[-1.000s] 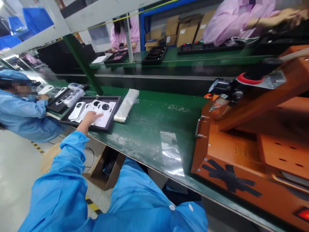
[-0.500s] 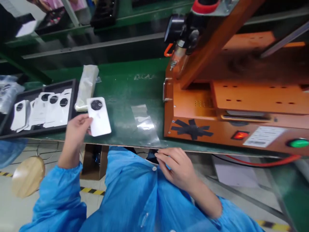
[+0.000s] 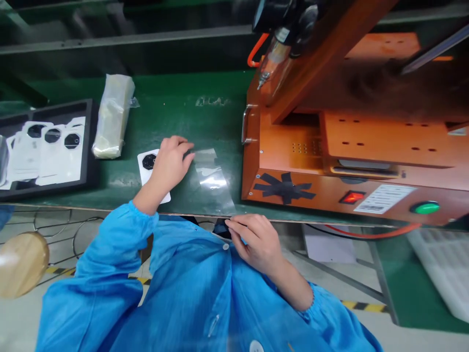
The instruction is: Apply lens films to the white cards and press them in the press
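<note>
A white phone back panel [image 3: 145, 168] with a black octagonal camera area lies on the green bench, partly covered by my left hand [image 3: 171, 162]. That hand holds nothing; its fingers are apart and point right, close to the upper end of a strip of clear film [image 3: 213, 182]. The film lies on the bench and reaches the front edge. At the film's lower end, my right hand [image 3: 258, 242] rests by the bench edge with thumb and forefinger pinched together. Whether the film's end or something else is in that pinch cannot be made out.
Several similar white panels lie in a black tray [image 3: 88, 142] at the left. A plastic-wrapped bundle [image 3: 114, 115] stands beside it. On the right is an orange machine [image 3: 252, 151] with a lit red switch [image 3: 352, 197] and a green button [image 3: 427, 208]. A round wooden stool [image 3: 24, 264] is below.
My left hand has put the white phone back panel down on the bench, let go and moved right toward the film. The right hand keeps its pinch at the bench edge. The view has shifted.
</note>
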The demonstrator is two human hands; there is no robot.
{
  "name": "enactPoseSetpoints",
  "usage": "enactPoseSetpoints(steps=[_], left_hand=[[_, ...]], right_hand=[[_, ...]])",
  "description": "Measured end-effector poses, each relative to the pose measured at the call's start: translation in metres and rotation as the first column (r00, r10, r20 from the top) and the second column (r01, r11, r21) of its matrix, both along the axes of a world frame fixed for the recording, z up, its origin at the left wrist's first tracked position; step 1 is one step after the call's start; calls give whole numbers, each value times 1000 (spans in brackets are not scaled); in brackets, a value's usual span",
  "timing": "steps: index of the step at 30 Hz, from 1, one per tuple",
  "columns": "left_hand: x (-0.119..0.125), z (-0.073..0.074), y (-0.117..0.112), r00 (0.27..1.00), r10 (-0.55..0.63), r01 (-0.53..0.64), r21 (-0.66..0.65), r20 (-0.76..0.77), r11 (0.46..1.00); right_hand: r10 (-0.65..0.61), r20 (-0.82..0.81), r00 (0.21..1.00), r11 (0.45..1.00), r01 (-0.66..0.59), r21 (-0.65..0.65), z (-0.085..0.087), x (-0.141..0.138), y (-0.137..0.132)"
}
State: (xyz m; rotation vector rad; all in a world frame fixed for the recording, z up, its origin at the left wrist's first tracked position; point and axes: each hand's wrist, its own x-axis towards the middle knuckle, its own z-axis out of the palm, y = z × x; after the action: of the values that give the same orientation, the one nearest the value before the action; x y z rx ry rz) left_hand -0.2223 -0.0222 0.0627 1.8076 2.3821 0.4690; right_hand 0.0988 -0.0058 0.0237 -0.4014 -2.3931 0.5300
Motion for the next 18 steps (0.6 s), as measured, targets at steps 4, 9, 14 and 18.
enactPoseSetpoints(steps=[4, 9, 14, 18], left_hand=[[-9, -14, 44, 999, 12, -9, -49, 46, 999], [-14, -19, 38, 996, -26, 45, -221, 89, 974], [10, -14, 5, 988, -80, 103, -173, 131, 980], [38, 0, -24, 992, 111, -110, -20, 61, 994]], right_hand=[[8, -4, 1000, 1000, -8, -4, 3, -1, -1], [24, 17, 1000, 1000, -24, -18, 8, -30, 4], [20, 191, 981, 998, -33, 62, -6, -75, 12], [-9, 125, 992, 990, -9, 142, -23, -74, 9]])
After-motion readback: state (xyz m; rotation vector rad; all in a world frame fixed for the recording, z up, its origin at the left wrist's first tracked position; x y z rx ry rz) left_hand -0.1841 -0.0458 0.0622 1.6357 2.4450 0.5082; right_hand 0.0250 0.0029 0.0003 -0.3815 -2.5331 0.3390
